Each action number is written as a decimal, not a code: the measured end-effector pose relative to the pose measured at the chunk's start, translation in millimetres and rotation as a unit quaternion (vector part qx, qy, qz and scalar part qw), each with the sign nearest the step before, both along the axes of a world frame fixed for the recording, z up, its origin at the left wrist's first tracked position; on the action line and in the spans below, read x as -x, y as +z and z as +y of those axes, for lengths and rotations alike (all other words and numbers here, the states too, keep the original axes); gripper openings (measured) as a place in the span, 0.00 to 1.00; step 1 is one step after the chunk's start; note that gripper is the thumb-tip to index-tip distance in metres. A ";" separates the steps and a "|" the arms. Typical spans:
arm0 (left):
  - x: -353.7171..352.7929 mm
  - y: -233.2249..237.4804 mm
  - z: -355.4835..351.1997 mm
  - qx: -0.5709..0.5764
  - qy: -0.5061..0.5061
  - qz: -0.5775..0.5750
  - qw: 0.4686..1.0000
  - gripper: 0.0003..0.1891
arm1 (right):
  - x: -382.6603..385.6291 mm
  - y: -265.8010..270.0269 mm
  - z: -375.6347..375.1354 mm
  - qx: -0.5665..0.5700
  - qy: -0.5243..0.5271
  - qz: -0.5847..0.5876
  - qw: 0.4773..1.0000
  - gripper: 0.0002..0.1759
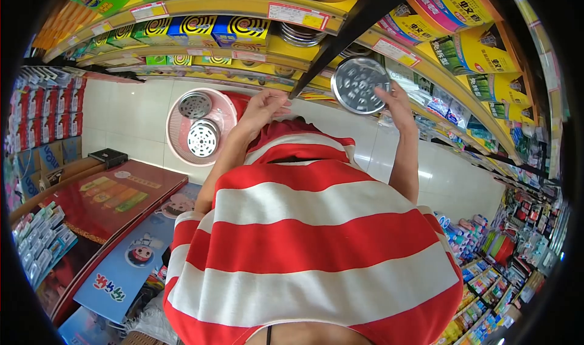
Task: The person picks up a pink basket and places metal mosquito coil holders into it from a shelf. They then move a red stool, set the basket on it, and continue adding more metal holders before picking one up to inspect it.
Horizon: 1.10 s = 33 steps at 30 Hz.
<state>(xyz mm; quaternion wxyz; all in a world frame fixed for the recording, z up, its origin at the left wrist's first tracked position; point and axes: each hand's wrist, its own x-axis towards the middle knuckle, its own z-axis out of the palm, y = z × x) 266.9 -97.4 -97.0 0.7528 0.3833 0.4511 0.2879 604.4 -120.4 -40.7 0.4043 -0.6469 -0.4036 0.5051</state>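
Note:
My right hand grips the rim of a round, shiny metal mosquito coil holder with a perforated face. It is held up just in front of the shelf, thumb over its face. My left hand is beside the dark shelf post, its fingers loosely bent and apart, with nothing visible in them. A pink plastic basket stands on the floor to the left of that hand. Inside it lie similar perforated metal holders, one darker and a brighter stack.
Yellow shelves ahead carry mosquito coil boxes and stacked metal tins. A dark upright post divides them. Red packs hang at the left, above a low display of large flat boxes. More goods fill the lower right.

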 end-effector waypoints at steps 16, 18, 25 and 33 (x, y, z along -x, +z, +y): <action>145.5 -190.8 -105.4 0.048 -0.037 0.353 0.934 0.12 | -5.9 -71.8 134.0 -0.053 -0.262 0.053 0.962 0.14; 161.1 -202.0 -142.5 0.096 -0.008 0.351 0.931 0.12 | -0.8 -69.5 136.4 -0.045 -0.234 0.009 0.971 0.17; 167.8 -213.8 -210.0 0.198 0.184 0.269 0.924 0.13 | -40.7 -124.7 157.6 -0.111 0.018 -0.587 0.802 0.26; 143.0 -204.6 -164.5 0.161 0.287 0.224 0.918 0.15 | -75.3 -164.0 185.8 -0.060 0.095 -0.586 0.802 0.27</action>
